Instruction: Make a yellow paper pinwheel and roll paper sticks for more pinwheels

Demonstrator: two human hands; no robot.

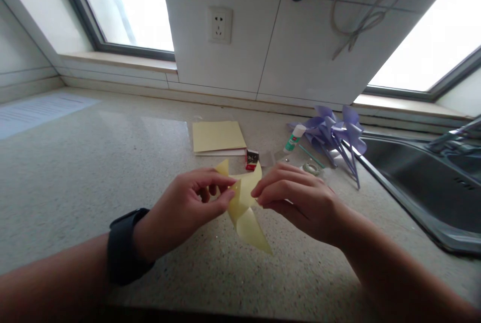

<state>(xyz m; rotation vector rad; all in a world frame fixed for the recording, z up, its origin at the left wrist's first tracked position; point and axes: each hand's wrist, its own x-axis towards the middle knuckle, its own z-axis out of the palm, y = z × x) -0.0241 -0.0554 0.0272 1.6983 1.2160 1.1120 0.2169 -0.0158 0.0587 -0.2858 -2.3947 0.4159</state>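
My left hand [201,195] pinches a pale yellow paper pinwheel [246,190] between thumb and fingers, just above the speckled counter. The paper's corners are folded toward the middle, and its curved blades point up and down. From the other side, my right hand [300,197] has its fingertips closed at the pinwheel's right edge. Something tiny and dark shows at those fingertips, too small to name. Just beyond the pinwheel lies a small red box [252,159] of little metallic pieces.
A stack of yellow paper [218,136] lies behind the hands. To its right are a glue stick [294,138], a roll of tape [311,168], a thin green stick [311,156] and several purple pinwheels [332,130]. A steel sink [424,182] borders the right; a printed sheet [41,111] lies far left.
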